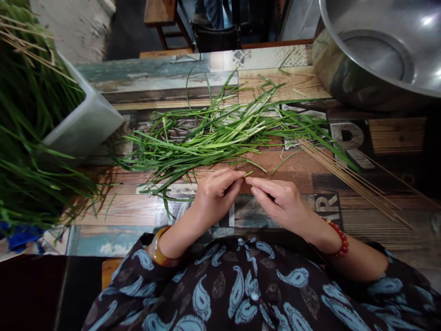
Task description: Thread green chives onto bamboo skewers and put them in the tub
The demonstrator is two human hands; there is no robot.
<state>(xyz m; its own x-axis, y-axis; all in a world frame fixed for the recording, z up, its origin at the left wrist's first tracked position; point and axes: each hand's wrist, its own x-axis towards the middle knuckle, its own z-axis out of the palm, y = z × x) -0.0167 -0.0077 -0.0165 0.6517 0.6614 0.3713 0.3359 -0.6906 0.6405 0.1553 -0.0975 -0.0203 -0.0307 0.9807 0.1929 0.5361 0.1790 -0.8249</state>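
Note:
My left hand (217, 191) is closed in a pinch, and the short green end of a garlic chive (248, 174) pokes out at its fingertips. Just to the right, my right hand (280, 197) is closed too, thumb against forefinger. A thin pale line shows at its fingertips, too small to name. The two hands nearly touch over the table. Beyond them lies a loose, tangled pile of garlic chives (206, 142), spread from left to right. Several thin bamboo skewers (347, 179) rest to the right of my right hand, their far ends by the chives.
On the left, a white plastic container (93, 122) bulges with more chives (37, 105), some hanging over its side. A large metal basin (317, 69) stands at the back right. The patterned wood-plank table (138, 78) ends at the back, with a wooden stool (160, 14) beyond.

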